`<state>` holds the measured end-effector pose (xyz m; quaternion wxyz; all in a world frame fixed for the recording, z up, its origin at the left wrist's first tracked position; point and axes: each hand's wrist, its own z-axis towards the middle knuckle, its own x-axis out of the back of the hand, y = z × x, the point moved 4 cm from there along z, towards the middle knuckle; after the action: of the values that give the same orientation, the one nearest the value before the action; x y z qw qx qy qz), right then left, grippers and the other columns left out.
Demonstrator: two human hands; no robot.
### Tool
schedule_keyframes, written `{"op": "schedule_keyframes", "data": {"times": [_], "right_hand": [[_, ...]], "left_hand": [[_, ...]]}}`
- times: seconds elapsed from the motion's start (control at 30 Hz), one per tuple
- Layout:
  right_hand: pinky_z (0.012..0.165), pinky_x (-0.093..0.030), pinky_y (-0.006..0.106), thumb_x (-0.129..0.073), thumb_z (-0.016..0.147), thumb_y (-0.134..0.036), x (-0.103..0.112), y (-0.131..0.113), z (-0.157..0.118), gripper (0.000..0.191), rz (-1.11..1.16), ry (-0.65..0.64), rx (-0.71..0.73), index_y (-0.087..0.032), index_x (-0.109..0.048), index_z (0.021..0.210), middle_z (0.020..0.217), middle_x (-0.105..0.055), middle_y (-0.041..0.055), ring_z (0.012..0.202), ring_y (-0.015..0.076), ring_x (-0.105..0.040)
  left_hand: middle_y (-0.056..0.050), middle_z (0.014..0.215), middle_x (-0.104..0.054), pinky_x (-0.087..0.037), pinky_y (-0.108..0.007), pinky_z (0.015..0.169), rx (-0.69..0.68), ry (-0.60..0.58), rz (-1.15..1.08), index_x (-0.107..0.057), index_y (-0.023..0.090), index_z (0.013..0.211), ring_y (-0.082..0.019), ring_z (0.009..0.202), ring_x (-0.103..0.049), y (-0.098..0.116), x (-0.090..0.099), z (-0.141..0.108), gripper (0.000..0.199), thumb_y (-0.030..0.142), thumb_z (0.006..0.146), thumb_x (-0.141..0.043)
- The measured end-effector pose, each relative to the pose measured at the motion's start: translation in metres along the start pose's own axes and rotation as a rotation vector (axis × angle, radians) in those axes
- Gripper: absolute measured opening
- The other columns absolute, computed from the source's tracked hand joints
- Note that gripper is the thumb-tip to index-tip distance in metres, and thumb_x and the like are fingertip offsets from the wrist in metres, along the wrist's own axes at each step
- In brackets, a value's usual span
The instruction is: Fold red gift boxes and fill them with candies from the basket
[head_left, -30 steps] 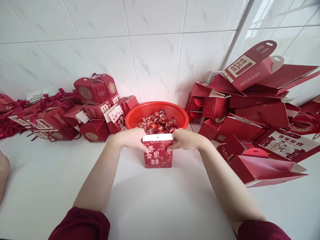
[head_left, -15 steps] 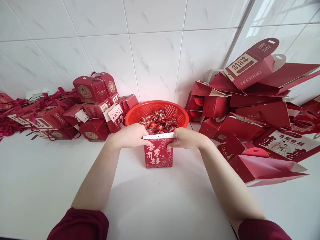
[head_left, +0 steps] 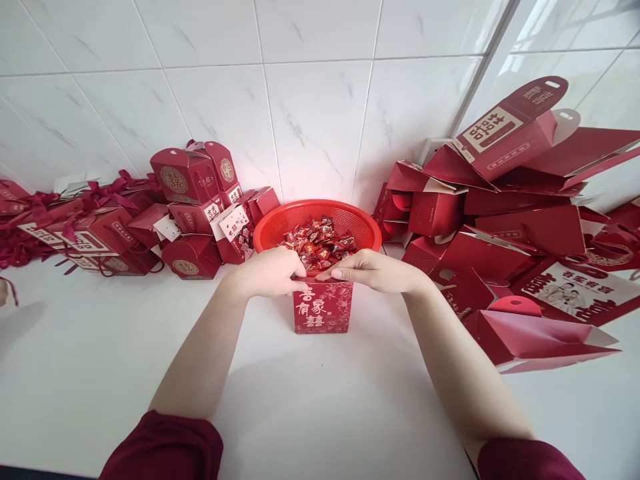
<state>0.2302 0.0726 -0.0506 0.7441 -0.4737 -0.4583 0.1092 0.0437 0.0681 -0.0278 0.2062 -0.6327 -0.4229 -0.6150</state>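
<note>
A red gift box (head_left: 324,310) with pale Chinese characters and flowers on its front stands upright on the white table. My left hand (head_left: 273,272) grips its upper left corner, the thumb on the front face and the fingers curled at the top. Across the top edge from the right lies my right hand (head_left: 370,270), its fingers stretched out flat over the box's top. Just behind the box sits a red plastic basket (head_left: 367,220) filled with wrapped candies (head_left: 323,240). My hands and the box hide the basket's front rim.
Red gift boxes with ribbons (head_left: 100,227) are lined up along the tiled wall on the left. Unfilled-looking folded red boxes (head_left: 525,220) pile up on the right, some reaching toward my right forearm. A pale thing with a dark red cord (head_left: 7,293) shows at the left edge.
The white edge along the box's top no longer shows. My right hand has moved from gripping the right corner to lying flat over the top. A pale thing has appeared at the far left.
</note>
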Motion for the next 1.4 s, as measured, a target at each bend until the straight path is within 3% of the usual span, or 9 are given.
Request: {"op": "schedule_keyframes", "data": {"times": [0.13, 0.37, 0.47, 0.57, 0.8, 1.0, 1.17, 1.3, 1.4], "right_hand": [[0.081, -0.05, 0.029, -0.058, 0.093, -0.031, 0.0, 0.008, 0.001, 0.029, 0.045, 0.036, -0.034, -0.019, -0.07, 0.116, 0.107, -0.073, 0.0045, 0.092, 0.0163, -0.065], [0.067, -0.042, 0.026, -0.051, 0.094, -0.025, -0.002, -0.001, 0.0, 0.024, -0.257, 0.088, -0.098, -0.018, -0.073, 0.094, 0.084, -0.071, 0.002, 0.069, 0.0131, -0.057], [0.065, -0.04, 0.025, -0.049, 0.094, -0.021, -0.004, -0.006, 0.0, 0.024, -0.329, 0.094, -0.071, -0.019, -0.072, 0.094, 0.08, -0.07, 0.001, 0.065, 0.0122, -0.054], [0.063, -0.037, 0.025, -0.049, 0.094, -0.02, -0.005, -0.008, 0.0, 0.023, -0.397, 0.094, -0.049, -0.019, -0.072, 0.094, 0.075, -0.068, 0.0001, 0.061, 0.0114, -0.051], [0.057, -0.03, 0.026, -0.051, 0.093, -0.019, -0.007, -0.014, -0.002, 0.021, -0.529, 0.085, 0.046, -0.02, -0.071, 0.089, 0.069, -0.065, -0.0006, 0.056, 0.0111, -0.047], [0.057, -0.031, 0.027, -0.052, 0.091, -0.017, -0.015, -0.03, -0.004, 0.022, -0.545, 0.095, 0.121, -0.022, -0.073, 0.091, 0.076, -0.07, 0.0012, 0.059, 0.0125, -0.053], [0.059, -0.039, 0.026, -0.05, 0.094, -0.019, -0.014, -0.046, -0.015, 0.023, -0.498, 0.146, 0.21, -0.02, -0.073, 0.098, 0.08, -0.074, 0.0019, 0.06, 0.0123, -0.057], [0.064, -0.048, 0.025, -0.052, 0.097, -0.023, -0.003, -0.056, -0.027, 0.022, -0.448, 0.301, 0.308, -0.021, -0.073, 0.103, 0.091, -0.077, 0.0032, 0.069, 0.0139, -0.066], [0.068, -0.055, 0.024, -0.055, 0.097, -0.026, 0.004, -0.059, -0.032, 0.021, -0.352, 0.44, 0.335, -0.022, -0.073, 0.105, 0.101, -0.077, 0.0036, 0.085, 0.0168, -0.072]], "left_hand": [[0.003, 0.052, -0.025, -0.013, -0.031, 0.052, 0.037, 0.013, 0.036, -0.025, 0.019, 0.055, -0.012, 0.05, -0.021, -0.005, -0.004, 0.003, 0.046, 0.036, 0.079, -0.061], [0.001, 0.057, -0.046, -0.019, -0.029, 0.05, 0.078, -0.019, 0.027, -0.044, 0.019, 0.06, -0.013, 0.052, -0.038, 0.002, 0.0, -0.008, 0.034, 0.038, 0.071, -0.07], [-0.002, 0.071, -0.063, -0.029, -0.027, 0.054, 0.049, -0.022, -0.047, -0.065, 0.019, 0.078, -0.016, 0.06, -0.052, 0.011, 0.003, -0.015, 0.02, 0.038, 0.082, -0.061], [-0.004, 0.093, -0.073, -0.037, -0.026, 0.065, -0.014, 0.087, -0.073, -0.073, 0.021, 0.097, -0.018, 0.078, -0.063, 0.017, 0.007, -0.013, 0.027, 0.028, 0.091, -0.048], [-0.001, 0.089, -0.074, -0.038, -0.026, 0.065, -0.055, 0.097, 0.009, -0.073, 0.021, 0.09, -0.017, 0.077, -0.064, 0.017, 0.001, -0.004, 0.023, 0.021, 0.089, -0.05], [-0.002, 0.078, -0.065, -0.034, -0.027, 0.059, -0.053, 0.162, 0.073, -0.059, 0.018, 0.071, -0.016, 0.071, -0.058, 0.035, 0.001, -0.014, 0.016, 0.021, 0.086, -0.055], [0.0, 0.08, -0.065, -0.037, -0.026, 0.064, -0.092, 0.214, 0.028, -0.061, 0.019, 0.074, -0.015, 0.075, -0.058, 0.047, 0.014, -0.032, 0.017, 0.025, 0.088, -0.056], [-0.001, 0.081, -0.066, -0.039, -0.026, 0.065, -0.031, 0.267, -0.016, -0.068, 0.021, 0.083, -0.015, 0.071, -0.058, 0.047, 0.03, -0.054, 0.022, 0.033, 0.092, -0.052], [-0.001, 0.076, -0.064, -0.04, -0.026, 0.064, 0.017, 0.371, -0.006, -0.069, 0.021, 0.075, -0.014, 0.066, -0.055, 0.047, 0.042, -0.074, 0.026, 0.036, 0.09, -0.053]]}}
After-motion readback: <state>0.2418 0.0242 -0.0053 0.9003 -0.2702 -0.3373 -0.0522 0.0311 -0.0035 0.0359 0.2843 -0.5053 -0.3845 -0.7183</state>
